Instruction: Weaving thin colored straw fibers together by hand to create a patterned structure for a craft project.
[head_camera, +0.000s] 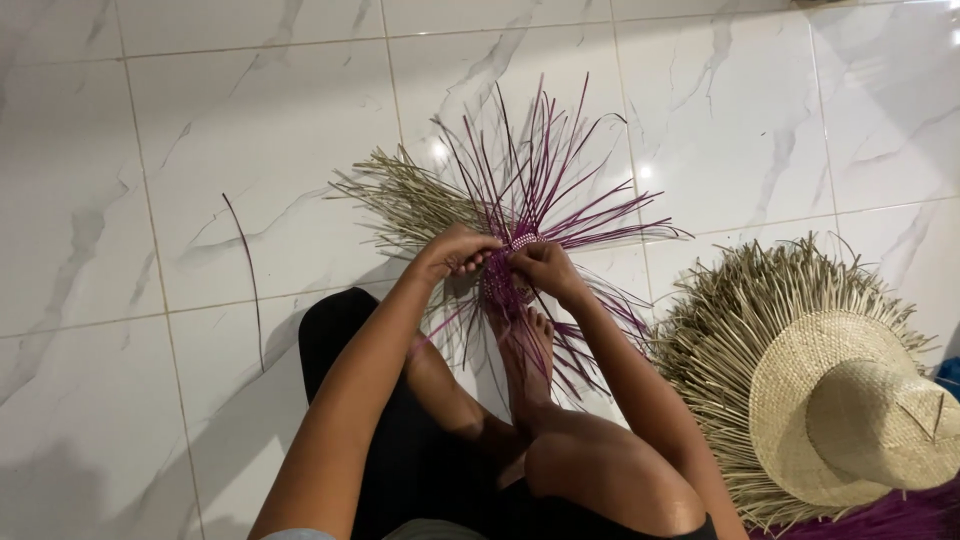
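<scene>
A small woven piece (505, 275) of purple and pale straw strands sits on the white tiled floor, held down by my foot (527, 355). Long purple strands (560, 165) fan out from it in all directions. My left hand (455, 250) pinches strands at the left side of the weave. My right hand (543, 265) grips strands at its right side, next to a small white-and-purple woven patch. Both hands meet over the weave's centre.
A bundle of pale straw (410, 195) lies on the floor behind the weave. An unfinished straw hat (850, 400) with loose ends sits at the right. One loose purple strand (248, 270) lies at the left. More purple strands (890, 515) show at the bottom right.
</scene>
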